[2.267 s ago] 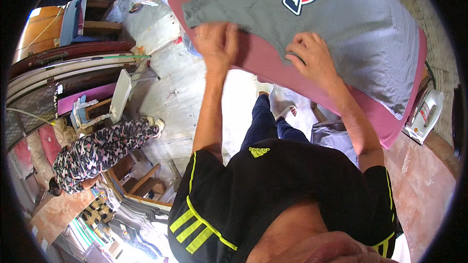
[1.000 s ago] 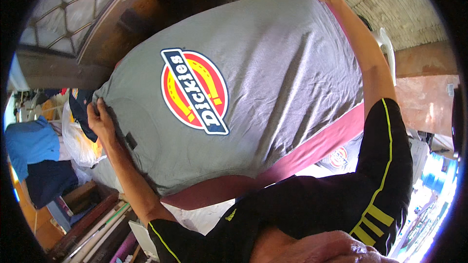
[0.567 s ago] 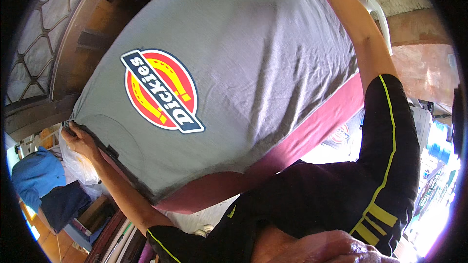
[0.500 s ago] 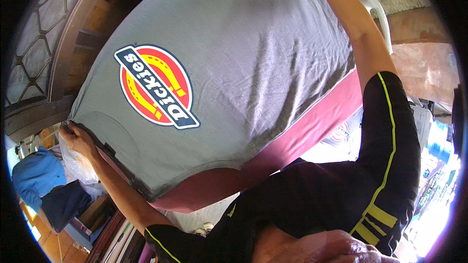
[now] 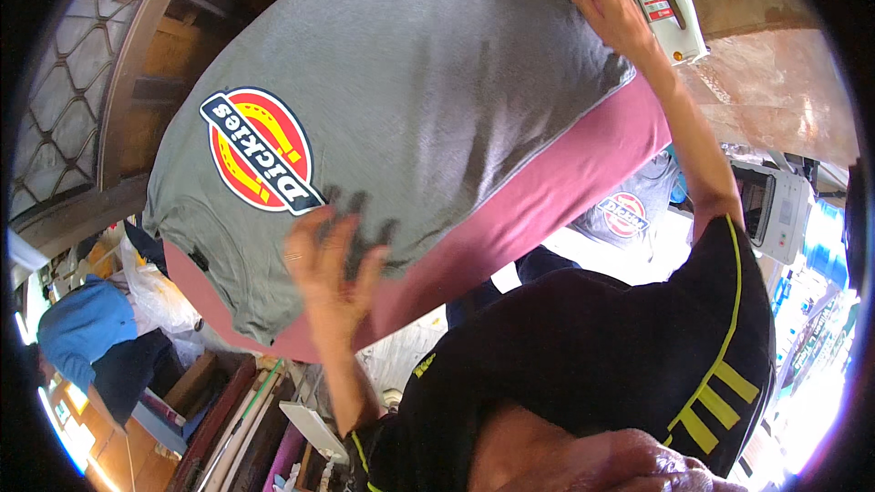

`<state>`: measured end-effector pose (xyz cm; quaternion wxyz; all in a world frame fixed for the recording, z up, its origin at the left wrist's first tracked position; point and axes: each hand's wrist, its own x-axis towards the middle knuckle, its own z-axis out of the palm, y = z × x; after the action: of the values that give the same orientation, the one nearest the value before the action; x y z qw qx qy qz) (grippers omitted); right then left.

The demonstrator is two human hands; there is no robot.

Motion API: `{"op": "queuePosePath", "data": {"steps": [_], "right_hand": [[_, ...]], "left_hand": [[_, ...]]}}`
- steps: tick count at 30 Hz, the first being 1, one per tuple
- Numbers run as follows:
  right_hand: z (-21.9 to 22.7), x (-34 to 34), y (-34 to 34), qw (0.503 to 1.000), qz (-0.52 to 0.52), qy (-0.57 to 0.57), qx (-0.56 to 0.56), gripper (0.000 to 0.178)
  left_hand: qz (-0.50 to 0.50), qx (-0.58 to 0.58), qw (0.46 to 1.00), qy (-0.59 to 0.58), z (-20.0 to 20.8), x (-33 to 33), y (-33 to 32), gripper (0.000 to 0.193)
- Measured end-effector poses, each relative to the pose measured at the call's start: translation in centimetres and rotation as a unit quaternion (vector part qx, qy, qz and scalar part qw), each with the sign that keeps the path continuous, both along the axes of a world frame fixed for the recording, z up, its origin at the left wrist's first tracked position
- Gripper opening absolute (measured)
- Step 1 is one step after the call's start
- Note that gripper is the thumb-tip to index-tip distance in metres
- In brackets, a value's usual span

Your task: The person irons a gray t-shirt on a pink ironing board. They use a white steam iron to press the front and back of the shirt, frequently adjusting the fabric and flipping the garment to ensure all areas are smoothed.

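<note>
A grey T-shirt with a round red, yellow and white print lies spread over a pink cloth-covered board. My left hand is over the shirt's near edge, just below the print, its fingers spread and slightly blurred; nothing is in them. At the far right edge of the shirt rests my right hand, fingers stretched out along the cloth. Close beside that hand stands a white clothes iron with a red-and-white label. The shirt's neckline lies slack and wrinkled toward the left end of the board.
Another grey shirt with a similar print lies to the right, below the board. A white boxy appliance stands farther right. At left are a patterned metal grille, blue cloth and a clear plastic bag.
My left hand has let go of the neckline corner and moved right and nearer to me, over the shirt. The shirt has settled lower on the board. My right hand now shows at its edge.
</note>
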<state>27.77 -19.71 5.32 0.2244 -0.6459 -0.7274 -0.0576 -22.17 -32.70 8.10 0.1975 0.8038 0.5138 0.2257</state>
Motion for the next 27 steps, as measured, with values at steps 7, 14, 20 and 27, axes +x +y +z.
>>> {"op": "queuePosePath", "data": {"steps": [7,14,20,27], "right_hand": [[-2.8,1.7,-11.9,0.990,-0.058,0.130,-0.001,0.037],[-3.5,5.6,-11.9,0.980,-0.021,0.177,-0.087,0.030],[-0.4,-0.7,-8.9,0.993,0.105,0.031,0.040,0.030],[-1.7,-25.5,-6.7,0.858,0.496,0.127,-0.028,0.030]], "left_hand": [[0.026,0.113,0.993,0.019,-4.0,5.7,-4.4,0.035],[0.082,0.164,0.983,-0.005,-5.8,6.2,-6.8,0.027],[0.122,0.190,0.973,-0.046,-5.9,8.3,-8.7,0.030],[0.307,0.300,0.901,-0.064,-4.4,0.8,-6.9,0.017]]}}
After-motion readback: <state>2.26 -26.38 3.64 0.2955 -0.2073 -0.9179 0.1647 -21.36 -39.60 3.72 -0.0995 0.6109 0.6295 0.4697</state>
